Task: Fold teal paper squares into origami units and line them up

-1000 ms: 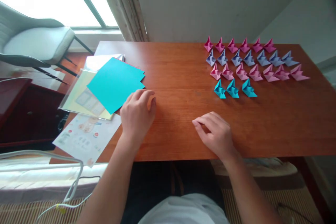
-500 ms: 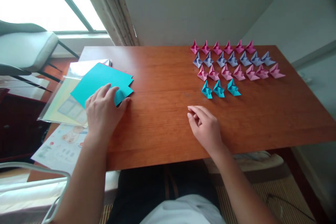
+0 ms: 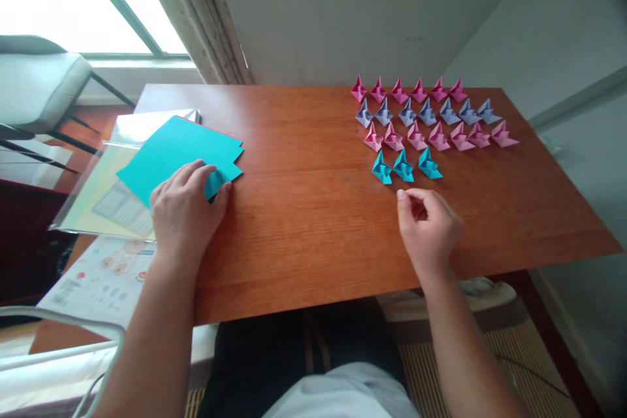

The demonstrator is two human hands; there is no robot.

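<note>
My left hand lies over the near right part of a stack of teal paper sheets. Its thumb is at the paper's edge and its fingers curl on top, pinching a teal sheet that bends up between them. The fingertips are partly hidden. My right hand hovers above the wooden table with its fingers curled in and the thumb meeting the index finger; nothing shows in it. Just beyond it stands a short row of teal folded paper figures.
Behind the teal figures are rows of pink figures, lilac figures and deep pink figures. A clear plastic packet and a printed sheet lie under and beside the teal stack. A grey chair stands by the window.
My left hand has moved left onto the teal stack and closed on a sheet's edge. My right hand has shifted right and curled tighter. The whole view has swung a little to the right.
</note>
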